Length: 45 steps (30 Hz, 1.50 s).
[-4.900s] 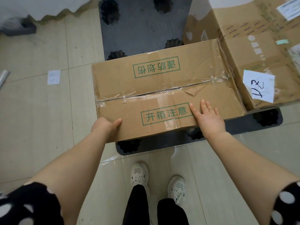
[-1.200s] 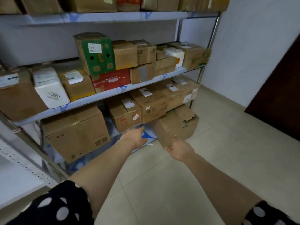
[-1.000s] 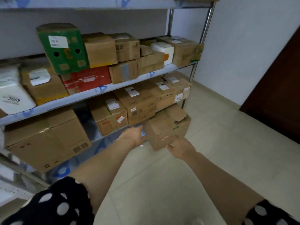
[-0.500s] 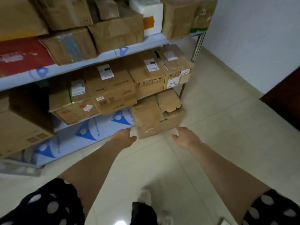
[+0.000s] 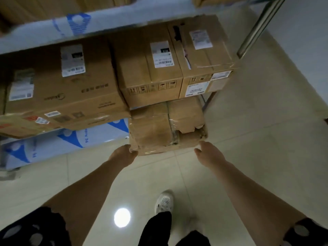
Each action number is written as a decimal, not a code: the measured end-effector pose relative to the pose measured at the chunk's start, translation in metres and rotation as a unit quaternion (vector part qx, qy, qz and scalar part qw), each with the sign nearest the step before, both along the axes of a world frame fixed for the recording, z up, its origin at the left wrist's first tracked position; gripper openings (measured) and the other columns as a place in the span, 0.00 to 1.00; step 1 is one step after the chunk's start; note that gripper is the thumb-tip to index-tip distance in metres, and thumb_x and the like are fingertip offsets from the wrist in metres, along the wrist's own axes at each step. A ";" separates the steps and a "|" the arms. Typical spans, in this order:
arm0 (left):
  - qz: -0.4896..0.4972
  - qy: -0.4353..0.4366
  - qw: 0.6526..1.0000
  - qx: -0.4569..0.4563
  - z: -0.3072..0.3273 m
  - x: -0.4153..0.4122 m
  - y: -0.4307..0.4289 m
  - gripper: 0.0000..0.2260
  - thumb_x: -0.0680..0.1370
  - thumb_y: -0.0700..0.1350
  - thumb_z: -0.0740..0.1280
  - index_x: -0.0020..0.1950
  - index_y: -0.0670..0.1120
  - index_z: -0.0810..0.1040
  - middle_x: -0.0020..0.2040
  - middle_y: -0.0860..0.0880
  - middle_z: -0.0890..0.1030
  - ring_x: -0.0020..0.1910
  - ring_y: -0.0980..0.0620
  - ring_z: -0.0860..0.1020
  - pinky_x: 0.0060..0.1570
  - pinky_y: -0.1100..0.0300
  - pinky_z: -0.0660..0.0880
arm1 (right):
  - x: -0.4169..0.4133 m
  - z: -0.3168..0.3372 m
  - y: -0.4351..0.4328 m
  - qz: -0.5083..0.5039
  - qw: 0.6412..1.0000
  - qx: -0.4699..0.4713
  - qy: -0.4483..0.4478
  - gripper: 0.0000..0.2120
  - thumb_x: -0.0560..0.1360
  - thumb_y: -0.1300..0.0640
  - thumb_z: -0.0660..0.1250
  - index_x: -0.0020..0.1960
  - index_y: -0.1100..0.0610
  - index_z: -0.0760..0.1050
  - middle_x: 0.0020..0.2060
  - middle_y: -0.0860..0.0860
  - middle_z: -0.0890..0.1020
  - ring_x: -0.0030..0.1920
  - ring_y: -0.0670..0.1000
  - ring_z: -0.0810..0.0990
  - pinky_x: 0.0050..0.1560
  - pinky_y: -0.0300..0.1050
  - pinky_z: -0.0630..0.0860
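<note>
As I bent closer than a moment before, the torn cardboard box (image 5: pixel 156 128) sat on the floor tiles (image 5: pixel 257 139) under the rack's right end. My left hand (image 5: pixel 124 154) had reached its left corner (curled there, grip unclear). My right hand (image 5: pixel 208 154) hung open beside the other corner, so a lift seemed near.

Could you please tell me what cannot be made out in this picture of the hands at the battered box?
Head view: fingers of the left hand, hidden behind a corner of the battered box; its grip is unclear.
Head view: whether the right hand touches that box; motion blur.
Head view: print on the shipping label, blurred and too small.
Head view: the load on the upper shelf, cut off by the top edge.
</note>
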<state>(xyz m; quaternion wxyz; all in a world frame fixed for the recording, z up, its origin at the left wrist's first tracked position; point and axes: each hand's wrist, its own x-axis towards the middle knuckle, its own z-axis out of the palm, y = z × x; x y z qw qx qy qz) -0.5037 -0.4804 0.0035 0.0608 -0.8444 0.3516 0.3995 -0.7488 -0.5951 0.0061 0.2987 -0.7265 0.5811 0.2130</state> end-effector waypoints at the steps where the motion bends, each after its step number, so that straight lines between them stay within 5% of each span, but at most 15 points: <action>1: 0.021 0.001 1.000 0.007 -0.013 0.001 -0.009 0.22 0.82 0.53 0.57 0.73 0.43 0.66 0.70 0.43 0.71 0.66 0.43 0.71 0.61 0.55 0.70 | 0.000 -0.015 -0.013 -0.001 1.000 0.005 0.001 0.20 0.82 0.52 0.54 0.70 0.60 0.65 0.65 0.57 0.73 0.65 0.57 0.72 0.61 0.48 0.70; 10: 0.272 -0.003 0.962 -0.018 -0.136 0.009 -0.074 0.25 0.74 0.56 0.55 0.66 0.43 0.71 0.61 0.38 0.77 0.55 0.39 0.76 0.52 0.51 0.73 | 0.001 -0.156 -0.124 -0.047 0.999 -0.014 -0.016 0.19 0.80 0.59 0.55 0.69 0.64 0.63 0.63 0.61 0.70 0.63 0.61 0.71 0.60 0.54 0.69; 14: 0.377 -0.026 0.926 -0.024 -0.182 0.014 -0.087 0.24 0.78 0.50 0.60 0.71 0.40 0.64 0.66 0.38 0.71 0.63 0.37 0.72 0.61 0.47 0.71 | 0.003 -0.197 -0.151 -0.109 0.992 -0.026 -0.052 0.23 0.79 0.58 0.58 0.71 0.65 0.58 0.65 0.62 0.67 0.64 0.62 0.70 0.62 0.57 0.70; 17: 0.408 -0.023 0.912 -0.041 -0.206 0.020 -0.092 0.24 0.79 0.51 0.59 0.72 0.40 0.63 0.68 0.38 0.70 0.64 0.36 0.70 0.63 0.47 0.70 | 0.005 -0.211 -0.157 -0.166 0.980 -0.017 -0.106 0.19 0.79 0.55 0.61 0.66 0.63 0.62 0.58 0.58 0.74 0.49 0.56 0.73 0.45 0.48 0.69; 19: 0.433 -0.034 0.900 -0.042 -0.216 0.022 -0.092 0.29 0.78 0.58 0.60 0.73 0.40 0.62 0.69 0.38 0.68 0.66 0.36 0.68 0.65 0.46 0.68 | 0.006 -0.214 -0.153 -0.190 0.972 -0.050 -0.129 0.19 0.79 0.52 0.61 0.65 0.62 0.65 0.56 0.58 0.76 0.45 0.54 0.70 0.44 0.46 0.67; 25: 0.460 -0.055 0.886 0.016 -0.220 -0.022 -0.058 0.37 0.76 0.68 0.56 0.73 0.40 0.63 0.68 0.37 0.67 0.67 0.37 0.67 0.67 0.48 0.65 | -0.020 -0.210 -0.119 -0.252 0.960 -0.074 -0.097 0.26 0.80 0.43 0.55 0.64 0.66 0.66 0.57 0.62 0.77 0.55 0.62 0.77 0.47 0.49 0.68; 31: 0.558 0.044 0.827 0.058 -0.233 -0.071 0.004 0.42 0.72 0.73 0.53 0.70 0.40 0.67 0.63 0.36 0.73 0.61 0.38 0.73 0.63 0.49 0.70 | -0.065 -0.213 -0.077 -0.264 0.964 0.028 -0.012 0.30 0.77 0.38 0.53 0.67 0.62 0.64 0.60 0.62 0.76 0.58 0.63 0.75 0.51 0.52 0.67; 37: 0.621 0.060 0.779 -0.059 -0.235 -0.040 -0.020 0.39 0.75 0.70 0.57 0.71 0.38 0.67 0.67 0.39 0.72 0.66 0.38 0.70 0.65 0.46 0.66 | -0.043 -0.221 -0.109 -0.265 0.961 0.019 -0.080 0.28 0.80 0.42 0.55 0.67 0.64 0.66 0.60 0.61 0.76 0.58 0.61 0.76 0.49 0.47 0.66; 45: 0.601 0.073 0.792 -0.077 -0.239 -0.044 -0.018 0.39 0.74 0.71 0.56 0.70 0.41 0.69 0.67 0.40 0.72 0.65 0.39 0.71 0.64 0.48 0.66 | -0.045 -0.225 -0.104 -0.243 0.965 -0.040 -0.093 0.26 0.80 0.43 0.56 0.65 0.64 0.68 0.52 0.59 0.78 0.47 0.58 0.74 0.44 0.46 0.65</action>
